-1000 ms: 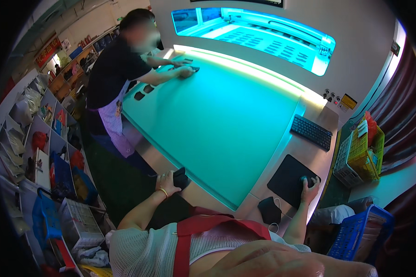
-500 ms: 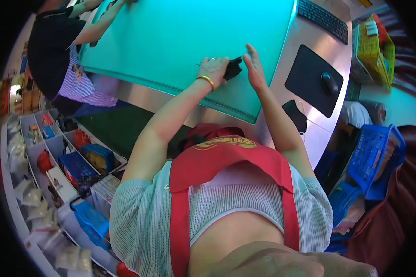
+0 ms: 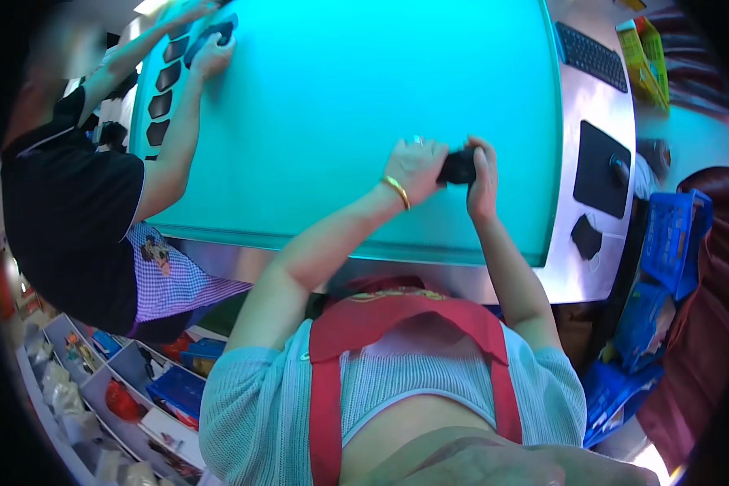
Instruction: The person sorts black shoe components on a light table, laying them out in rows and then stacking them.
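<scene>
A stack of small black flat pieces (image 3: pixel 458 167) is between my hands, above the teal-lit mat (image 3: pixel 340 105). My left hand (image 3: pixel 418 172), with a gold bangle at the wrist, is closed on the stack's left side. Against the other end presses my right hand (image 3: pixel 483 176), its fingers bent along the edge. The palms hide part of the stack, and the material of the pieces cannot be made out.
At the left a co-worker in a black shirt (image 3: pixel 81 202) handles similar pieces near a row of them (image 3: pixel 160 104). A keyboard (image 3: pixel 591 55), a mouse pad (image 3: pixel 595 166) with a mouse, and a black mask-like item (image 3: pixel 586 236) lie right. Blue baskets (image 3: pixel 674 243) stand beyond.
My right hand has come in from an open, apart pose to press on the stack. The view has shifted, and more of the co-worker and their row of pieces shows.
</scene>
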`<state>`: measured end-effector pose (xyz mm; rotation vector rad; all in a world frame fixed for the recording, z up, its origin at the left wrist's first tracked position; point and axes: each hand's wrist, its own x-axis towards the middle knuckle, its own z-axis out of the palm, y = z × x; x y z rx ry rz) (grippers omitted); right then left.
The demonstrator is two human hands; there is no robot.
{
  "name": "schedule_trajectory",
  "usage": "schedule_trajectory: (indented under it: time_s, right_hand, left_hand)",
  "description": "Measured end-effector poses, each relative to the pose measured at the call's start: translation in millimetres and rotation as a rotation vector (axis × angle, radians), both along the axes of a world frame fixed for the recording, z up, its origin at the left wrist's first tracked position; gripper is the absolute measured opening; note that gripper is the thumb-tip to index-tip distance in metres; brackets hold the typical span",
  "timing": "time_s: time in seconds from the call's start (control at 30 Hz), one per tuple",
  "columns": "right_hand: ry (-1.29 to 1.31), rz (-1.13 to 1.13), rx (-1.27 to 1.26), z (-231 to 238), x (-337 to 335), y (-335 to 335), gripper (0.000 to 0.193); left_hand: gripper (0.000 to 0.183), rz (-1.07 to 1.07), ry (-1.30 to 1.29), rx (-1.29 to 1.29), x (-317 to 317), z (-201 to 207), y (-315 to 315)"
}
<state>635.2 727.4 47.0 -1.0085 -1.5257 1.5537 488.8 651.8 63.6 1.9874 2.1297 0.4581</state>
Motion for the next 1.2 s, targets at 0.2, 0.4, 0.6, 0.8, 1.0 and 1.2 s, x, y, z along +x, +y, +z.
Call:
schedule_trajectory:
  time_s: [0.2, 0.4, 0.6, 0.8, 1.0, 1.2]
  right_hand:
    - [-0.079, -0.293, 0.105, -58.3, -84.7, 23.1, 0.022]
    - [0.019, -0.333, 0.087, -55.9, -91.7, 17.9, 0.015]
    - [0.028, -0.275, 0.074, -52.4, -76.2, 21.9, 0.014]
    - [-0.377, 0.034, 0.565, -49.1, -72.2, 52.3, 0.021]
    - [-0.545, 0.385, 0.914, -23.0, -173.4, 135.9, 0.035]
    - [-0.671, 0.253, 0.962, -49.9, -335.2, 279.2, 0.036]
  left_hand:
    - [0.089, -0.082, -0.127, 0.007, -84.3, -18.6, 22.6]
    - [0.135, 0.162, -1.060, 0.119, -102.8, -77.6, -17.4]
    - [0.135, 0.172, -0.703, 0.323, -55.1, -77.5, -17.7]
    - [0.083, -0.099, -0.172, -0.130, -93.3, -40.3, 33.8]
    - [0.076, -0.023, -0.221, -0.271, -184.6, -35.7, 120.9]
    - [0.071, 0.017, -0.106, -0.057, -333.9, -50.9, 253.3]
